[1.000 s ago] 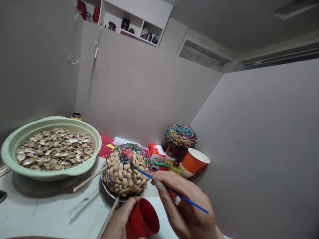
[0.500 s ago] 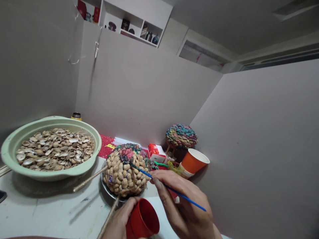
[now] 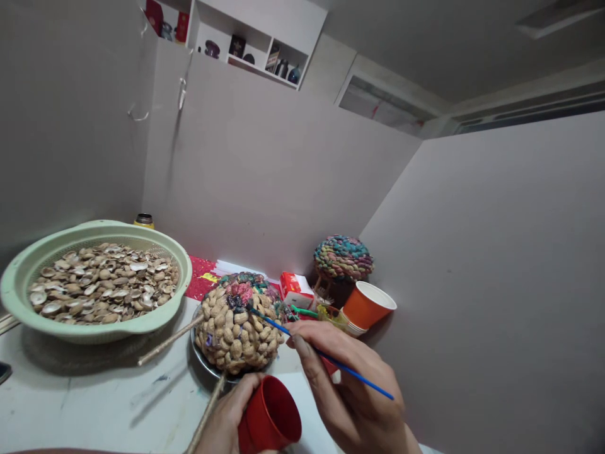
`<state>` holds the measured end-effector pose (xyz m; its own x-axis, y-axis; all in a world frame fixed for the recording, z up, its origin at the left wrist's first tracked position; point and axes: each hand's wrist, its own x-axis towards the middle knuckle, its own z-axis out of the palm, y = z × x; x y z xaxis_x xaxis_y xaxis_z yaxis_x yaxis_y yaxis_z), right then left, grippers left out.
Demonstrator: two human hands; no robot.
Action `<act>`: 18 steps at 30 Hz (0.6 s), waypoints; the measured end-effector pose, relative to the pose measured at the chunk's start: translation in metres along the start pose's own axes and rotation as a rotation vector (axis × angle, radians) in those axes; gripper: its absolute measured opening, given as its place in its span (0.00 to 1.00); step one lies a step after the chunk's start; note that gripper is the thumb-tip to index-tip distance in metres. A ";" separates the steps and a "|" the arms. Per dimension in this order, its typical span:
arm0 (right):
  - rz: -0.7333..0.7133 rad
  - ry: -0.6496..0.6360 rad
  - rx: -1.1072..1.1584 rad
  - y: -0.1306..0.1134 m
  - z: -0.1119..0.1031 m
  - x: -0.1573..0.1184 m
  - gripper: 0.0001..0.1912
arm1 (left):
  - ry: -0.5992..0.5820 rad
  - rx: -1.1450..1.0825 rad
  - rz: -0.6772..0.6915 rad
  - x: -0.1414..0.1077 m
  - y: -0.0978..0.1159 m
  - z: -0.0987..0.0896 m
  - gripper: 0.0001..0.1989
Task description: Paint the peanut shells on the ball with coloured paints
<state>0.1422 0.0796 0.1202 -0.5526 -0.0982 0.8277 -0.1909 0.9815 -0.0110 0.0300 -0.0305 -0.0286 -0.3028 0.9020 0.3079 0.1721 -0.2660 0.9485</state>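
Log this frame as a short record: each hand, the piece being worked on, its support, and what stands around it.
left hand: holds red cup; hand at the lower edge of view
right hand: hand holds blue brush, tip at the peanut dome
piece: peanut dome, painted near the top, bare shells lower down
support: metal bowl under the dome; sticks jut out from it
left side: green basket of shells
behind, right: painted dome, orange cup

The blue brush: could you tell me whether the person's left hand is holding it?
No, the right hand grips the blue brush, while the left hand holds a red cup.
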 end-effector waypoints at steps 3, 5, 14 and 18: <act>0.005 -0.008 0.001 -0.002 -0.002 -0.001 0.12 | 0.007 -0.007 0.000 0.000 0.006 0.000 0.29; 0.012 0.027 0.025 -0.003 -0.001 -0.001 0.12 | -0.010 -0.018 -0.005 0.000 0.010 -0.001 0.29; 0.036 0.038 0.066 0.000 0.002 0.002 0.12 | 0.022 0.032 -0.081 0.000 0.030 -0.001 0.29; 0.066 0.001 0.076 -0.002 -0.001 -0.002 0.13 | 0.034 0.015 -0.066 -0.002 0.037 0.001 0.29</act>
<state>0.1442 0.0782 0.1187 -0.5651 -0.0334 0.8244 -0.2153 0.9705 -0.1083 0.0381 -0.0416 0.0054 -0.3458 0.9052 0.2471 0.1649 -0.2006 0.9657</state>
